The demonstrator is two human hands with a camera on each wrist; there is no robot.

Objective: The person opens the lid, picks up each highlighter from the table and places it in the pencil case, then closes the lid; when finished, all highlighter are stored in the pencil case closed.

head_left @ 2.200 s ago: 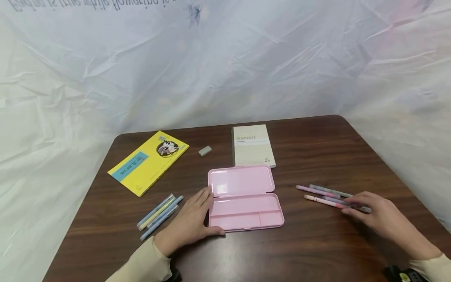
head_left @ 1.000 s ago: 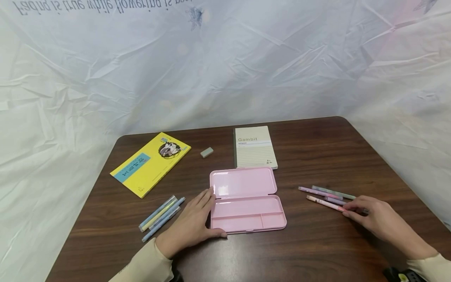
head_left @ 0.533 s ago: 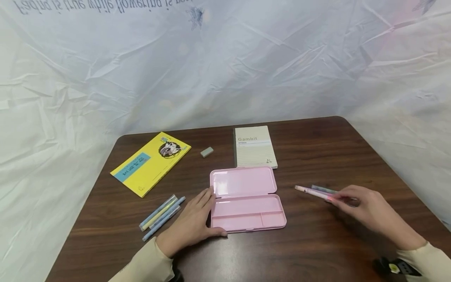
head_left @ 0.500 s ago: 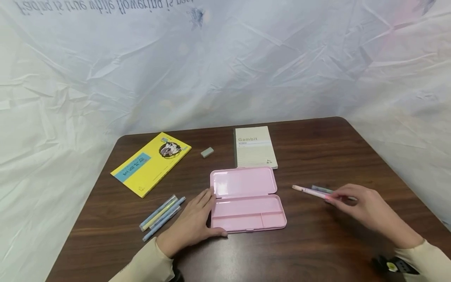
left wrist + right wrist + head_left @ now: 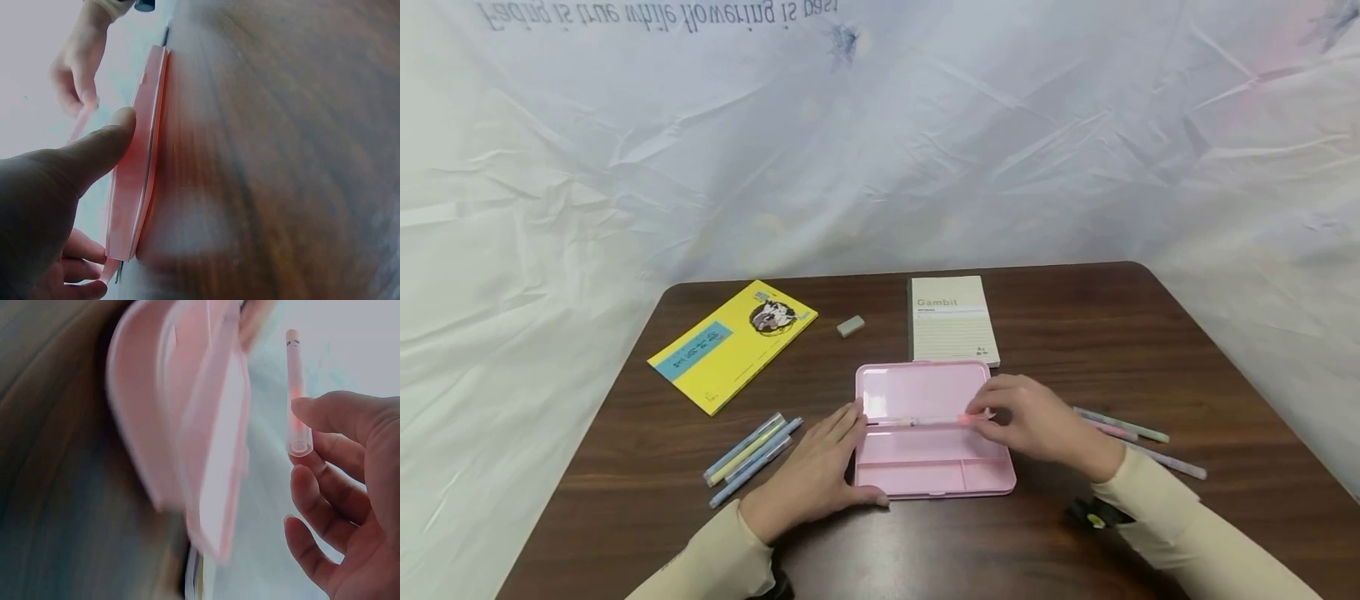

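An open pink pencil case (image 5: 910,478) lies on the brown table, its lid folded back and its tray divided into compartments. My left hand (image 5: 816,467) rests against its left end, fingers along the side and thumb extended at the front edge. Above the hinge area, my right hand (image 5: 1037,423) pinches a white and pink pen (image 5: 934,420) by its pink end, the other end pointing left. In the right wrist view this pen (image 5: 296,375) stands clear of the case, between thumb and fingers.
Several blue and yellow pens (image 5: 752,457) lie left of my left hand. More pens (image 5: 1172,460) lie behind my right forearm. Behind the case are a cream notebook (image 5: 953,325), a grey eraser (image 5: 851,326) and a yellow book (image 5: 730,350).
My right hand has picked the white and pink pen from the group on the right and carried it left over the case. My left hand stays at the case.
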